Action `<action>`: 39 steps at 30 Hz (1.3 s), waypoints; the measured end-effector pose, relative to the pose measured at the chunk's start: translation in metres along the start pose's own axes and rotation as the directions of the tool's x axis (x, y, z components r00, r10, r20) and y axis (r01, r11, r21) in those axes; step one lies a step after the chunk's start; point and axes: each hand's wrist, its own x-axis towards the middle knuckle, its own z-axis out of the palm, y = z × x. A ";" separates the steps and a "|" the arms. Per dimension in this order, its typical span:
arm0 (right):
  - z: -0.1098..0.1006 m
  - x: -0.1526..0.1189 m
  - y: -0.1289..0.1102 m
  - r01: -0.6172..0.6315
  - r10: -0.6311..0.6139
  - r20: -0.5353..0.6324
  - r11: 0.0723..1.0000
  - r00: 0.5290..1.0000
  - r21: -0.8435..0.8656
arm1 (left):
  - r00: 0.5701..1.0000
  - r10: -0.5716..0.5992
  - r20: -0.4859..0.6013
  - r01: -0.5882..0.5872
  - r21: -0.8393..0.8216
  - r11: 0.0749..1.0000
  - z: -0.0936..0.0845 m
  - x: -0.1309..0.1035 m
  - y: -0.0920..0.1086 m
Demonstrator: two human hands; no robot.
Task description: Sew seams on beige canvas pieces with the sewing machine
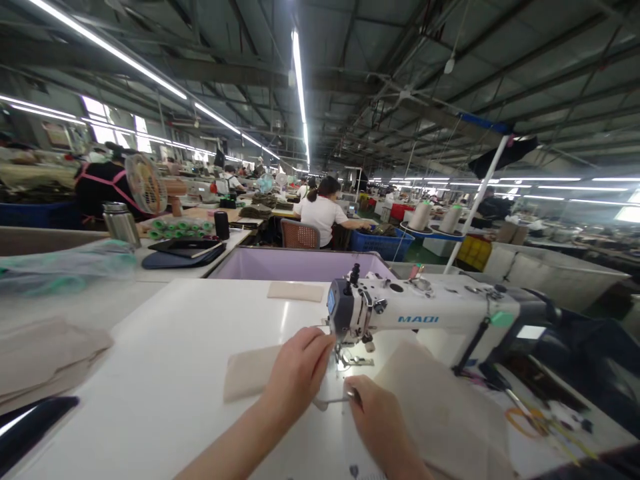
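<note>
A white sewing machine [420, 313] stands on the white table, its lamp lighting the needle area and presser foot [357, 361]. My left hand [300, 367] is closed beside the needle, fingertips pinched together near the machine head; what they hold, if anything, is too small to see. Just below the presser foot, my right hand [380, 417] is closed on a thin metal tool [336, 401] that points left; its exact kind is unclear. A folded beige fabric piece [247, 375] lies partly behind my left hand. Flat beige cloth [440, 400] spreads right of my right hand.
Another beige strip [295, 291] lies near the table's far edge. Beige cloth [45, 360] is stacked at left. Orange-handled scissors [525, 420] lie at right. Beyond the table are a purple-lined bin [300, 263], thread cones [420, 217] and a seated co-worker [323, 213].
</note>
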 end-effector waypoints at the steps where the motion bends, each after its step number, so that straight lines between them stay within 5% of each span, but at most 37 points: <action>1: 0.001 0.000 0.000 0.002 -0.002 -0.006 1.000 1.000 0.001 | 0.997 0.011 -0.074 -0.015 -0.047 0.999 0.001 0.009 0.006; 5: 0.003 0.000 -0.001 0.004 -0.004 -0.009 1.000 1.000 0.001 | 0.975 -0.030 -0.220 -0.005 -0.157 0.988 0.009 0.039 0.021; 13: 0.012 0.003 0.009 0.061 -0.062 -0.029 0.997 0.998 -0.038 | 0.950 -0.163 -0.268 0.093 -0.253 0.963 0.017 0.069 0.031; 19: 0.023 0.007 0.017 0.098 -0.101 -0.063 0.994 0.993 -0.045 | 0.939 -0.332 -0.095 0.286 -0.324 0.902 0.011 0.077 0.043; 26: 0.037 0.007 0.020 0.101 -0.106 -0.168 0.994 0.980 -0.040 | 0.824 -0.555 0.118 0.554 -0.380 0.741 0.010 0.086 0.046; 31: 0.040 0.007 0.021 0.120 -0.115 -0.221 0.993 0.968 0.010 | 0.724 -0.531 0.441 0.672 -0.627 0.395 -0.002 0.063 0.050; 35: 0.027 0.008 0.012 0.104 0.001 -0.285 0.930 0.958 0.352 | 0.703 -0.469 0.535 0.710 -0.563 0.422 -0.004 0.015 0.053; 39: -0.004 0.004 -0.013 0.090 0.148 -0.227 0.616 0.963 0.783 | 0.642 -0.531 0.554 0.767 -0.479 0.427 0.008 -0.027 0.051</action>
